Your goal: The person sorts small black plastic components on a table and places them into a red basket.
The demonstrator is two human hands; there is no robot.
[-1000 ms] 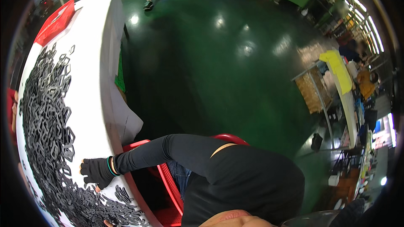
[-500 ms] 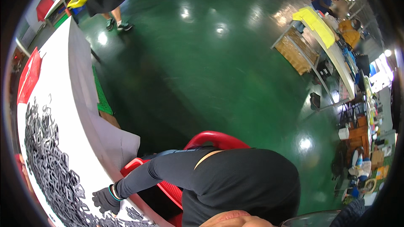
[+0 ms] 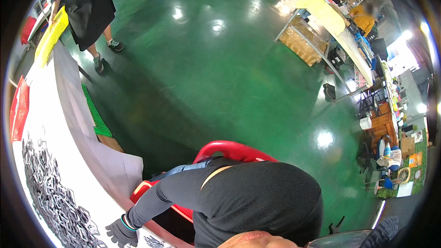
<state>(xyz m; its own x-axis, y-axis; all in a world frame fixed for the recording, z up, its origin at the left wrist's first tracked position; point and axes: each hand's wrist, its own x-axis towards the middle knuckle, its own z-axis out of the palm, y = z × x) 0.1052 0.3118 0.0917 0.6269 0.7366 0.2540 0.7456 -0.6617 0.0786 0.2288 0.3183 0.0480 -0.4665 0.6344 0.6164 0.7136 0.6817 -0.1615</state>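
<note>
Fingers [image 3: 112, 233] of the gloved right hand [image 3: 123, 233] spread slightly over the white counter [image 3: 43, 101], lower left of the frame; its palm side is hidden, so I cannot tell what its grip has hold of; left hand outside the frame; black link-shaped pieces [image 3: 55, 193] overlap to its left, 1 small cluster [image 3: 154, 242] to its right; upper left, 1 person [image 3: 87, 9] has a yellow basket [image 3: 54, 30]

gloved hand [image 3: 122, 232] near black links [image 3: 59, 200] on table [image 3: 69, 156]

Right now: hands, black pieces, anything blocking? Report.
Right hand open, beside black pieces. Left hand out of view. Pieces strewn over table. Nothing seen blocking right hand.
</note>
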